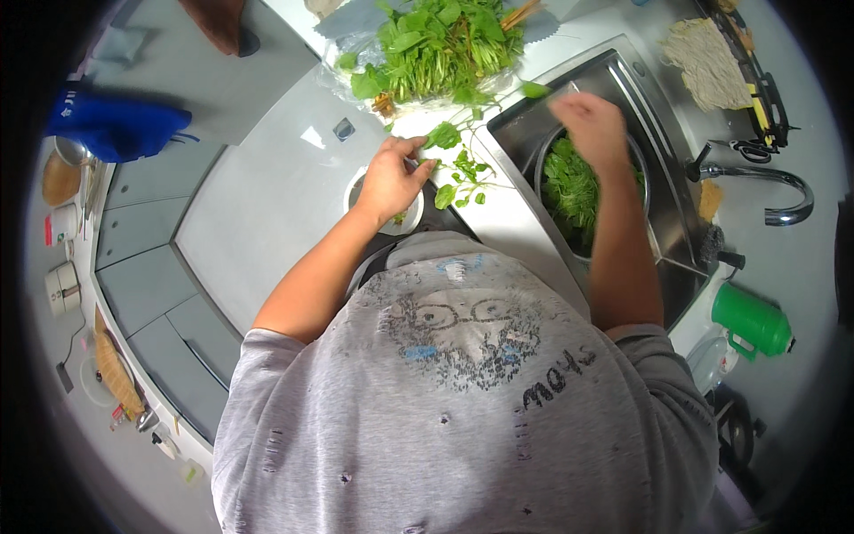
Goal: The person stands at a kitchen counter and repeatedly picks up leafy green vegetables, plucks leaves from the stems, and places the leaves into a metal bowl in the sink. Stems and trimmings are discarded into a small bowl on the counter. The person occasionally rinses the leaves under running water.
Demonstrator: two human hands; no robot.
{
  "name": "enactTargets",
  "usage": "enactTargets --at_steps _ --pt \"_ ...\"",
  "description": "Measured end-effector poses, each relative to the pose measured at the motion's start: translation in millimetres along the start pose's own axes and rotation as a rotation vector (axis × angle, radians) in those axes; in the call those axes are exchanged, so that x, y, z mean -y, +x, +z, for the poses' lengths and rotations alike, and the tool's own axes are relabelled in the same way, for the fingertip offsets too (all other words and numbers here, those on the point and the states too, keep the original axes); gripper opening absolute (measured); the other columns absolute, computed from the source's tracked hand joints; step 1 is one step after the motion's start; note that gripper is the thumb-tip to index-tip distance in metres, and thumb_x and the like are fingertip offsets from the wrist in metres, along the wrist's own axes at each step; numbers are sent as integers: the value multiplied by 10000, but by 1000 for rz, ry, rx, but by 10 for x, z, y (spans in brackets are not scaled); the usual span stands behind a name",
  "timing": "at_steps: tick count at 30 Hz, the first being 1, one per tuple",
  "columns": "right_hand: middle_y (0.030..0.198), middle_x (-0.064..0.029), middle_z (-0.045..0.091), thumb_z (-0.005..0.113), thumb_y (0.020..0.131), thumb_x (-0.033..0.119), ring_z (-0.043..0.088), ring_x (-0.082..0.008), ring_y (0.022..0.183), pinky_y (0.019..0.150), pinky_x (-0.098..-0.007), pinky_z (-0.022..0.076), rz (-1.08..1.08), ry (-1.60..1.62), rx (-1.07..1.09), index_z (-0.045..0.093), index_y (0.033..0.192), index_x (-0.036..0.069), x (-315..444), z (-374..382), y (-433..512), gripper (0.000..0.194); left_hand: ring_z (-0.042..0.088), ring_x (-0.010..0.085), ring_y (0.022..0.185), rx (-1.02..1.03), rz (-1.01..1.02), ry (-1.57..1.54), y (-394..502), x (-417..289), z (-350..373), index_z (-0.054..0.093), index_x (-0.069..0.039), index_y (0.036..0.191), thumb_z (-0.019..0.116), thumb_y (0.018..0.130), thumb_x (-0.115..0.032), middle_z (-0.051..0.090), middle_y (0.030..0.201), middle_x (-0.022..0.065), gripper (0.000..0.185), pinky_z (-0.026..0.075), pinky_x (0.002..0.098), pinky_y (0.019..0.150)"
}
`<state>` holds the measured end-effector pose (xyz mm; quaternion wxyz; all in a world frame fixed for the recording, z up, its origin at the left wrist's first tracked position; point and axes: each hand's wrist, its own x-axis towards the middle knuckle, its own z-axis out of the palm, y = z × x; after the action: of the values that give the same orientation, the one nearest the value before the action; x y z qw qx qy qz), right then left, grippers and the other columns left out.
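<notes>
My left hand (pixel 393 175) is over a white round bin (pixel 351 193) at the counter's edge, thumb and index fingertip close to a leafy green sprig (pixel 443 135). Whether it grips a stem is unclear. More thin-stemmed sprigs (pixel 467 167) lie on the white counter (pixel 497 217) beside it. My right hand (pixel 590 123), blurred and with fingers curled, is above a round metal pot (pixel 646 167) in the sink; I cannot tell if it holds anything. Cut leafy greens (pixel 570 180) lie in the pot, partly hidden by my forearm. A single leaf (pixel 535 89) lies at the sink's edge.
A large heap of leafy greens (pixel 440 53) rests on clear plastic at the back of the counter. A steel sink (pixel 674 230) with a curved faucet (pixel 790 193) is on the right. Scissors (pixel 754 151), a cloth (pixel 707 63) and a green jug (pixel 750 319) are beyond it.
</notes>
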<state>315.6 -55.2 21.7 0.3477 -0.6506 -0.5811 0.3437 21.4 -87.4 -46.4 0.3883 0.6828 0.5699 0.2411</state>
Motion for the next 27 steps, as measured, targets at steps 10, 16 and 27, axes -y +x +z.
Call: enactTargets --at_steps 10,16,27 --pt "848 -132 646 667 762 159 627 -279 782 699 -355 493 -117 -500 134 670 917 54 -504 147 -258 186 544 173 644 -5 -23 -100 76 -4 39 613 -21 1109 689 793 -192 542 801 92 367 483 288 638" --pt "839 -102 576 615 758 83 584 -293 786 681 -378 482 -451 -448 88 677 907 99 -53 906 95 162 574 161 652 -83 -121 -118 -33 -74 -9 556 -13 1139 683 795 -194 554 825 84 409 486 278 618" --pt "854 -62 557 632 735 127 596 -260 796 679 -379 492 -524 -472 222 675 805 130 184 1057 456 82 577 165 862 317 -586 -660 -210 -348 -73 392 -3 1227 555 868 -150 560 1036 92 421 489 268 708"
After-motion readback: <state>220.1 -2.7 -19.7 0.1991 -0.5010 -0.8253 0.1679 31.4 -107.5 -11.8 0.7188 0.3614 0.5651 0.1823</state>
